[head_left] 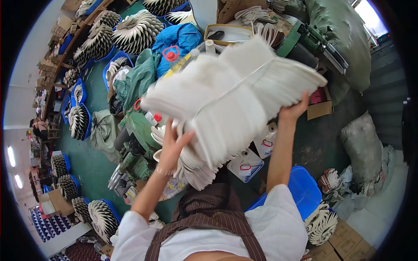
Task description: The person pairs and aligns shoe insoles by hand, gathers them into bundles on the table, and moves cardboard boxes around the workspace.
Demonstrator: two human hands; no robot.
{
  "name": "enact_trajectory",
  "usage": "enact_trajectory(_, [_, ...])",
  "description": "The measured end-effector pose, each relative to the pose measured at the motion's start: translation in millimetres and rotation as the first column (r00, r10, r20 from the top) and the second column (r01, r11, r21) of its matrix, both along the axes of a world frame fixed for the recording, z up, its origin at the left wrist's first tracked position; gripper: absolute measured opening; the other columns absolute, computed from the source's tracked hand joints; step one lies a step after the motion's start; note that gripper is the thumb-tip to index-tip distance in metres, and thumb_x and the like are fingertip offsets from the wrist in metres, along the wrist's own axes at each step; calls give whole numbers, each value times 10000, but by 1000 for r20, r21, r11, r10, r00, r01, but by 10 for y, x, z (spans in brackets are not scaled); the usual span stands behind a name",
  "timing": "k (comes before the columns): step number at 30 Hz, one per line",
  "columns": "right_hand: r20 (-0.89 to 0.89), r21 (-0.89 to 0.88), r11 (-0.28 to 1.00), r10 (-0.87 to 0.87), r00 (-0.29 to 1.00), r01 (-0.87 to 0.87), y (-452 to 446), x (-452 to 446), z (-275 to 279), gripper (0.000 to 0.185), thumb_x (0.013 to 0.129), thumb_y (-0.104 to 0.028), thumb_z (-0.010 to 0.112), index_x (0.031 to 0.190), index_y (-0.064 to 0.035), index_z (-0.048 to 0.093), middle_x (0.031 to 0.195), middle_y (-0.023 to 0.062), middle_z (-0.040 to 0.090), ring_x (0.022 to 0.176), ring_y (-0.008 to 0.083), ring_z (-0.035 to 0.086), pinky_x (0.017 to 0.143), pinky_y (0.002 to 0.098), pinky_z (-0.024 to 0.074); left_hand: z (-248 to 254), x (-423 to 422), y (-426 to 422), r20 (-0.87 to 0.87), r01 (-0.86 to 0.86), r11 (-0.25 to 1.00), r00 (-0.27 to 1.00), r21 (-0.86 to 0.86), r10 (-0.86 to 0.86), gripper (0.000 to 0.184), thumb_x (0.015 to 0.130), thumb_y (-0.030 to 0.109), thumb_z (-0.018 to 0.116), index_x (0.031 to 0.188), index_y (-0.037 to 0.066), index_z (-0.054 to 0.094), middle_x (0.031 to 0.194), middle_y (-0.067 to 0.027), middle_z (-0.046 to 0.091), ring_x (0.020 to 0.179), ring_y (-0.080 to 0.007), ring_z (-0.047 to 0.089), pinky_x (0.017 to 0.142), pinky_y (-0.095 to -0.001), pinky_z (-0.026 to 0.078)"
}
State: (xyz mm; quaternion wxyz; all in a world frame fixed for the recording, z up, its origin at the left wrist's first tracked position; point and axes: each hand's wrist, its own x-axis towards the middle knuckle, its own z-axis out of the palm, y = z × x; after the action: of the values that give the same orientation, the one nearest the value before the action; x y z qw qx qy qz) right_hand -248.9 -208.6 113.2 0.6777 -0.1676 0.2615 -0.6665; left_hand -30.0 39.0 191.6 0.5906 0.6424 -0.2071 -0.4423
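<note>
A large bundle of white, felt-like layered pieces (230, 102), with a thin string around its middle, is held up in front of me, blurred by motion. My left hand (175, 147) grips its lower left edge, thumb spread along the near side. At the right end, my right hand (296, 108) is wrapped around the edges of the layers, its fingertips partly hidden. Under the bundle, near my left hand, lies another stack of off-white pieces (198, 169), fanned at its edges.
Green machines (300, 41) stand at the upper right and lower left (133, 158). A blue tub (300, 187) sits by my right elbow, near white jugs (246, 165). Blue basins holding fanned white pieces (139, 30) line the left floor. An open carton (320, 104) is at right.
</note>
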Motion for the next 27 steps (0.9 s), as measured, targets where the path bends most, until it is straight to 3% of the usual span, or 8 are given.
enact_trajectory(6, [15,-263,965,-7,1000,11,-1368,-360,178,525,881,-331,520,1307,-59,383,1283,117,468,1175,295,448,998,481,344,-383,103,-1858,417,143,955,909,-258,-24,862,790,360,679,1374,-61,204,1184,-203,518,1073,-227,521,927,-311,396])
enact_trajectory(9, [-62,-42,998,51,997,-53,-1745,-422,-177,578,891,-320,546,1343,-52,308,1367,146,350,1242,309,365,1039,442,293,-876,176,-2298,505,344,900,846,-269,-172,788,801,406,649,1337,-55,303,1187,-218,527,1073,-249,538,933,-320,398])
enact_trajectory(11, [-144,103,990,115,983,-101,-1697,-424,-513,611,891,-308,549,1364,-42,267,1387,170,309,1260,324,342,1051,441,283,-1082,163,-2223,478,423,905,787,44,-391,672,801,414,634,1262,-34,435,1205,-223,524,1067,-318,544,936,-348,403])
enact_trajectory(13, [-212,195,959,247,946,-207,-1609,-478,-997,656,892,-271,553,1390,-21,207,1410,210,256,1284,348,309,1070,435,268,-918,163,-1703,730,496,860,543,120,-415,542,803,382,624,1184,8,532,1218,-214,514,1091,-362,509,932,-373,406])
enact_trajectory(15, [-196,187,928,358,913,-323,-1359,-456,-1216,636,894,-213,553,1384,10,214,1419,224,239,1277,343,327,1072,418,280,-882,258,-1167,839,446,875,389,189,-380,448,802,298,633,1162,43,554,1208,-186,522,1106,-352,491,936,-386,400])
enact_trajectory(22, [-325,293,755,655,682,-586,-189,-77,-1719,524,932,-349,476,1301,8,370,1278,183,438,1224,266,401,1040,392,315,-487,81,645,876,-75,974,456,215,-159,417,767,79,661,1163,33,538,1273,-133,476,1171,-282,456,972,-371,357])
enact_trajectory(24, [-237,318,723,686,688,-613,49,77,-1781,548,930,-401,450,1302,-6,374,1281,159,443,1204,255,412,1034,388,311,-614,-44,978,719,-354,924,680,145,148,546,766,122,685,1244,18,442,1289,-135,412,1176,-258,419,964,-368,352])
enact_trajectory(27, [-114,319,712,685,720,-626,285,372,-1734,589,924,-469,415,1297,-16,377,1269,114,469,1173,225,435,1019,378,312,-902,-165,1195,570,-481,845,772,236,281,721,773,196,705,1322,-14,287,1252,-135,369,1129,-235,412,965,-359,332])
